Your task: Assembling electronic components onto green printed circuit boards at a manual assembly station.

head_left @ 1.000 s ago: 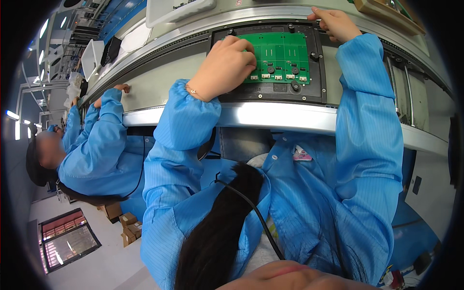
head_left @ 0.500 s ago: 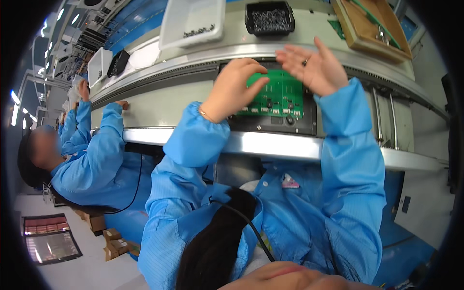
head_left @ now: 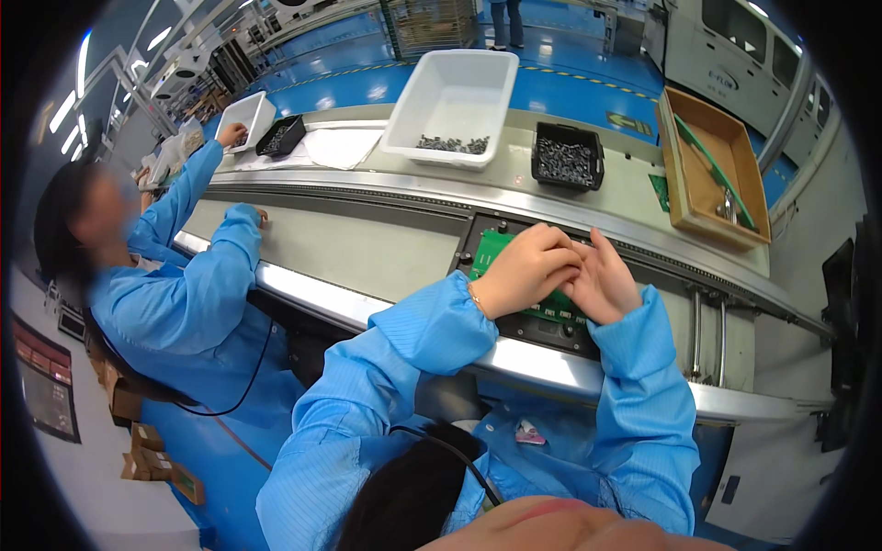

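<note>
Over the green circuit board point(head_left: 493, 246), my left hand point(head_left: 528, 268) is closed in a pinch, its fingertips against the fingers of my right hand point(head_left: 606, 283). What the pinch holds is too small and hidden to make out. My right hand is turned palm up and slightly cupped, thumb stretched apart, fingers partly behind the left. The board sits in a black carrier frame point(head_left: 466, 241) on the conveyor line. White connectors show along the board's near edge; both hands cover its middle.
Beyond the rail stand a white bin point(head_left: 450, 96) with small dark parts, a black tray point(head_left: 567, 158) full of parts and a cardboard box point(head_left: 703, 202) holding a green strip. On my left, a co-worker in a blue smock point(head_left: 184, 285) reaches into another white bin point(head_left: 254, 113).
My left hand has come across to my right hand and closed against its fingers. The small dark part seen on my right palm is now hidden. The view has shifted, showing more beyond the bench.
</note>
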`<action>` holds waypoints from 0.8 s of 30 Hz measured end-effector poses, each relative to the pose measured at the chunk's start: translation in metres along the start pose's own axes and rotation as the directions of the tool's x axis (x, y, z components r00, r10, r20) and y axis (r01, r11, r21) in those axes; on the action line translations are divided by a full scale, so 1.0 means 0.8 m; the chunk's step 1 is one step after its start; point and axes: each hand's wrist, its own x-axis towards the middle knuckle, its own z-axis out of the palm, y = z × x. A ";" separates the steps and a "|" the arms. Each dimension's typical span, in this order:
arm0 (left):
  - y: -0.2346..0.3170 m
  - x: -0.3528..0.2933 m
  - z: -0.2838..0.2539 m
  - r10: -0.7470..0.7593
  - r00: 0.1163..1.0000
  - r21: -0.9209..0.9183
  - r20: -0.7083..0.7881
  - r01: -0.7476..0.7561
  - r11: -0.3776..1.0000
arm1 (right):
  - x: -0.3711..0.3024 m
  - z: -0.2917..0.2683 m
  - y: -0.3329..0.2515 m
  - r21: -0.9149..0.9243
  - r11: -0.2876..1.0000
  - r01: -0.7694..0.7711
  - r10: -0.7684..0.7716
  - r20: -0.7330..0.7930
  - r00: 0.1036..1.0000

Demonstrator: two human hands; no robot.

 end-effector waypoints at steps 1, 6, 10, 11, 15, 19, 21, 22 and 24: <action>0.001 0.001 -0.001 -0.004 1.000 -0.028 -0.026 0.003 1.000 | -0.002 -0.005 -0.002 -0.004 1.000 0.013 -0.013 -0.005 1.000; -0.006 -0.008 -0.008 -0.060 0.990 -0.113 -0.124 0.046 0.992 | -0.003 0.016 0.003 -0.203 0.979 0.002 -0.052 -0.242 0.969; -0.026 -0.027 -0.007 -0.097 0.989 -0.144 -0.115 0.080 0.986 | 0.000 0.029 0.008 -0.606 0.791 -0.087 -0.146 -0.324 0.935; -0.028 -0.034 -0.008 -0.120 0.985 -0.145 -0.120 0.103 0.984 | 0.003 0.025 0.011 -0.650 0.753 -0.105 -0.149 -0.324 0.934; -0.041 -0.038 -0.006 -0.075 0.984 -0.168 -0.163 0.047 0.985 | 0.005 0.005 0.009 -0.793 0.603 -0.086 -0.268 -0.303 0.915; -0.040 -0.038 0.002 -0.082 0.976 -0.229 -0.200 0.035 0.973 | -0.005 0.000 0.005 -0.768 0.636 -0.074 -0.308 -0.341 0.888; -0.040 -0.042 0.001 -0.103 0.975 -0.234 -0.196 0.055 0.971 | -0.005 -0.007 0.001 -0.757 0.648 -0.090 -0.241 -0.315 0.918; -0.040 -0.044 0.001 -0.107 0.978 -0.257 -0.179 0.058 0.965 | -0.005 -0.009 -0.001 -0.745 0.660 -0.100 -0.198 -0.300 0.933; -0.042 -0.046 -0.003 -0.102 0.986 -0.308 -0.136 0.056 0.950 | -0.003 -0.014 -0.005 -0.719 0.685 -0.115 -0.125 -0.272 0.954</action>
